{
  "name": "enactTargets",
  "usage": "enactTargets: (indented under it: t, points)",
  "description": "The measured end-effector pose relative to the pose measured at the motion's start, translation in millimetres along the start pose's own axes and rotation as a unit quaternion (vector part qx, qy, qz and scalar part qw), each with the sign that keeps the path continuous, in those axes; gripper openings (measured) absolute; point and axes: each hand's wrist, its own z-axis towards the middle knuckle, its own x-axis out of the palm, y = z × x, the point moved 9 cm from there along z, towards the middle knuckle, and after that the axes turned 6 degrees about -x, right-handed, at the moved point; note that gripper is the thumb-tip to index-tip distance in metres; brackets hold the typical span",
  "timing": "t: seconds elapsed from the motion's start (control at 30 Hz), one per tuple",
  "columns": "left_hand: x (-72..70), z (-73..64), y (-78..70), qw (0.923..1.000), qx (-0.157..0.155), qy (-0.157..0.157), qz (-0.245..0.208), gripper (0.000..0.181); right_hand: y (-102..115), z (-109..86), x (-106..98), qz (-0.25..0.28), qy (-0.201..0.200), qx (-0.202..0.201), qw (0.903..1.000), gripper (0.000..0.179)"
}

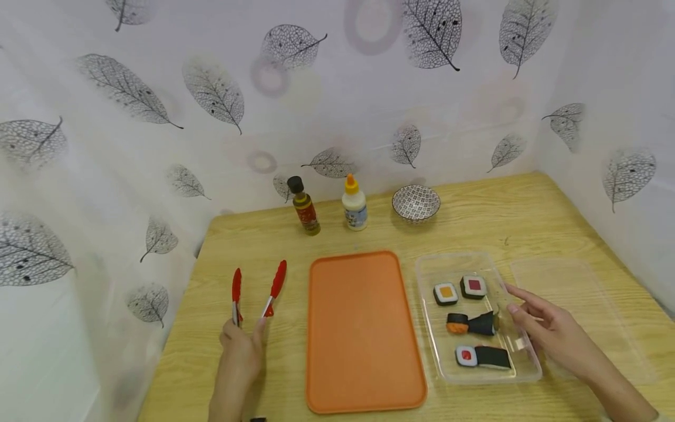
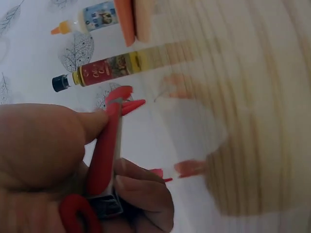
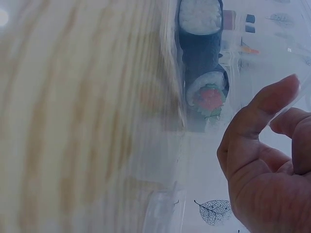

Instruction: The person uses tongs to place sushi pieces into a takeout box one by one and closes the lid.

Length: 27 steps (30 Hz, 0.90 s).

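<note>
My left hand (image 1: 239, 354) holds a pair of tongs (image 1: 278, 278) with red tips. The tips stand spread apart and point away over the table, left of an orange tray (image 1: 364, 334). In the left wrist view the thumb and fingers close around the tongs' red grip (image 2: 103, 155). My right hand (image 1: 559, 334) pinches the right rim of a clear plastic box (image 1: 448, 372) between thumb and fingers. Inside lie several sushi pieces, among them an orange-centred roll (image 1: 446, 292), a red-centred roll (image 1: 474, 285) and a dark cone-shaped hand roll (image 1: 482, 323).
At the back of the wooden table (image 1: 248, 234) stand a dark-capped oil bottle (image 1: 307, 214), a white bottle with a yellow cap (image 1: 355, 212) and a patterned bowl (image 1: 416, 203). A clear flat lid (image 1: 575, 293) lies right of the box. Leaf-print cloth (image 1: 343, 88) hangs behind.
</note>
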Motion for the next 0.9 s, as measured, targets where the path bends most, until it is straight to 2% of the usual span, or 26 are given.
enactTargets:
  t: [0.27, 0.4, 0.57, 0.63, 0.73, 0.9]
  points:
    - [8.2, 3.4, 2.9, 0.9997, -0.002, 0.021, 0.008, 0.087, 2, -0.7, 0, -0.012, -0.006, -0.011, 0.9999, 0.055]
    - [8.6, 1.1, 3.6, 0.9987, -0.006, 0.032, 0.039, 0.086, 3, -1.2, 0, -0.01, -0.006, -0.015, 0.9998, 0.054]
    - [8.1, -3.4, 6.2, 0.9924, -0.02, 0.062, 0.105, 0.092, 1, -1.7, 0, -0.015, -0.013, -0.018, 0.9996, 0.054]
    - [5.9, -5.1, 5.6, 0.9901, -0.02, 0.064, 0.123, 0.091, 0, -2.0, 1, -0.016, -0.015, -0.016, 0.9996, 0.054]
    - [2.4, -7.0, 4.4, 0.988, -0.026, 0.065, 0.138, 0.093, 1, -3.2, 1, -0.014, -0.013, -0.013, 0.9997, 0.054]
    - [-4.0, -12.2, 6.2, 0.9847, -0.055, 0.062, 0.154, 0.108, 3, -4.8, 3, -0.01, -0.01, -0.013, 0.9998, 0.053]
